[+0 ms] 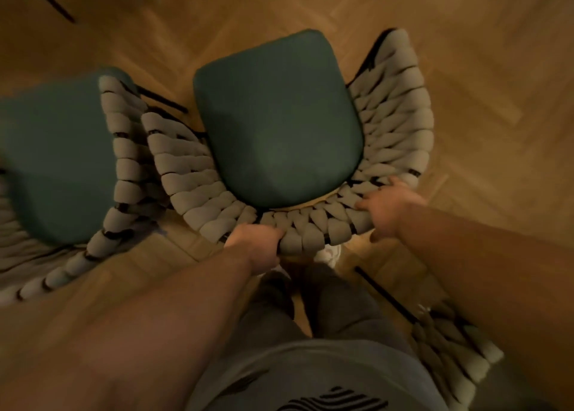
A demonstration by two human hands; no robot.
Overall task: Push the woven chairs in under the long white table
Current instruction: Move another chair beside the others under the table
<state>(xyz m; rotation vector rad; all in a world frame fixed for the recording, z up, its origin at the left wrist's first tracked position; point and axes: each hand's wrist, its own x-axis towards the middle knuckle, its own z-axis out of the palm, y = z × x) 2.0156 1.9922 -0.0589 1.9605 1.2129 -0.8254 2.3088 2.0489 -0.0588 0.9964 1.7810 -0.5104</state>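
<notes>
Woven back of the middle chair (279, 121) is gripped by left hand (253, 243) and right hand (388, 207); no table visible, so pushing seemingly remains.

The middle chair (198, 193) has a dark green seat cushion (276, 118) and a pale grey woven back (394, 125) on black frame. The left chair (59, 162) has the same colours. The floor (481, 69) is warm brown wood in herringbone pattern. The near shirt (310, 370) is grey with black stripes.

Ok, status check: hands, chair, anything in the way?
Left hand and right hand grip woven back of middle chair. Seat fully uncovered, not under table yet. Second chair close beside its left side.
</notes>
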